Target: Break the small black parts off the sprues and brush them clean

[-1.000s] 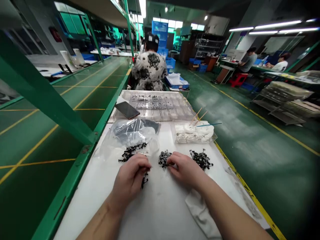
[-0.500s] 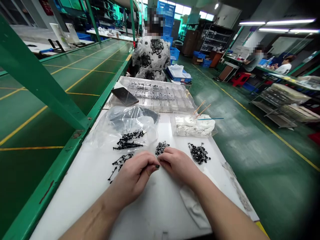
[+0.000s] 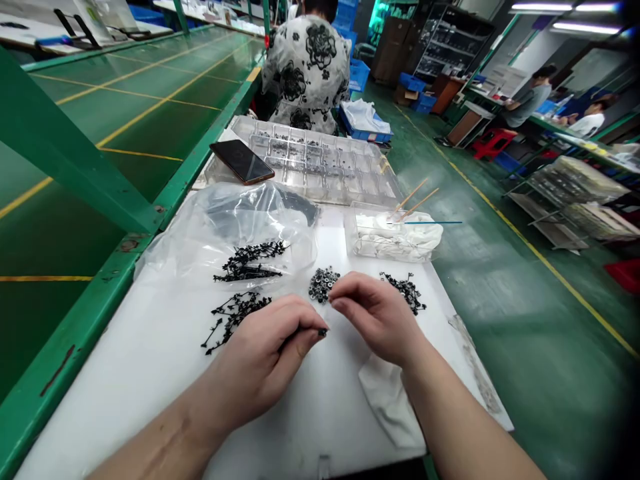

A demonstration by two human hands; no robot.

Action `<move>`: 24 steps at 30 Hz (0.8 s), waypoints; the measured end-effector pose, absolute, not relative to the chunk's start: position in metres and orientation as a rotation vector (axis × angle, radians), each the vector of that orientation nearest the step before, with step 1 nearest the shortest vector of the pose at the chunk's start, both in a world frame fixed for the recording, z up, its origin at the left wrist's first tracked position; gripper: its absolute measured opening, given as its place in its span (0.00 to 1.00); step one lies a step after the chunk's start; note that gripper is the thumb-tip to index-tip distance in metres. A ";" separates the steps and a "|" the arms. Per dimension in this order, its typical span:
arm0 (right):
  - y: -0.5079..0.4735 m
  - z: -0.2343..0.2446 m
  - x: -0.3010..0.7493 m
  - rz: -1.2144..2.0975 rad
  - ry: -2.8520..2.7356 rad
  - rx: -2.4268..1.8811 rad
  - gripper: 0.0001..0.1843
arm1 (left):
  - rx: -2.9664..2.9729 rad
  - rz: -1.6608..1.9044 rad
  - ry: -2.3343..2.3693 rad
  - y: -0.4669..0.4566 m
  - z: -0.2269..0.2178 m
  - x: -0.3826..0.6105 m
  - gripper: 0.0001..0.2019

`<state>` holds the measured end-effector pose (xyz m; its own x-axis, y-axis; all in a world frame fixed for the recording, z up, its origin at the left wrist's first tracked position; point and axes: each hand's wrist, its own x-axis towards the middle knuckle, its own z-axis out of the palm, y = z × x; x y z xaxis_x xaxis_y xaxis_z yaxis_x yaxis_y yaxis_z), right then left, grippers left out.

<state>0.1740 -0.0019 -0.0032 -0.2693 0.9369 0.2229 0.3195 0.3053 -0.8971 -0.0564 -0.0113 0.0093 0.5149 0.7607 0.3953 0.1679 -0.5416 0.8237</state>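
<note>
White bench shows two hands (image 3: 260, 360) (image 3: 375, 313) beside three black clusters (image 3: 245, 261), one ring pile (image 3: 323, 284).

Bright overhead-lit workshop view: wide-angle, fairly sharp, darkened corners.

Light came from ceiling strip lights (image 3: 540, 7) far beyond the white work table (image 3: 125, 407). Glare lay on the clear plastic bag (image 3: 240, 217) on the table and on the glossy green floor (image 3: 525, 347) right of it. Shadows under the left hand (image 3: 260, 363) and right hand (image 3: 377, 310) were faint and soft. The small black part (image 3: 323, 331) at the left fingertips looked slightly soft, as did the shelving (image 3: 450, 40) far beyond the table. The green steel beam (image 3: 65, 147) left of the table bowed from lens distortion.
</note>
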 end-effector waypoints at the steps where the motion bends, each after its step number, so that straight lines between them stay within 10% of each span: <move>1: -0.004 0.000 0.174 1.078 -1.623 -1.078 0.02 | 2.009 1.011 0.762 -0.011 0.009 -0.056 0.10; 9: -0.010 -0.001 0.167 1.475 -1.175 -0.761 0.08 | 2.008 0.997 0.777 -0.011 0.003 -0.051 0.09; 24: -0.025 0.006 0.167 0.888 -1.714 -0.948 0.09 | 1.934 0.958 0.807 -0.014 0.004 -0.053 0.08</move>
<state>0.1668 -0.0252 0.0065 -0.2467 0.8891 0.3855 0.1981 0.4357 -0.8780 -0.0528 -0.0138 0.0044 0.5066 0.7995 0.3227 0.1814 -0.4648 0.8666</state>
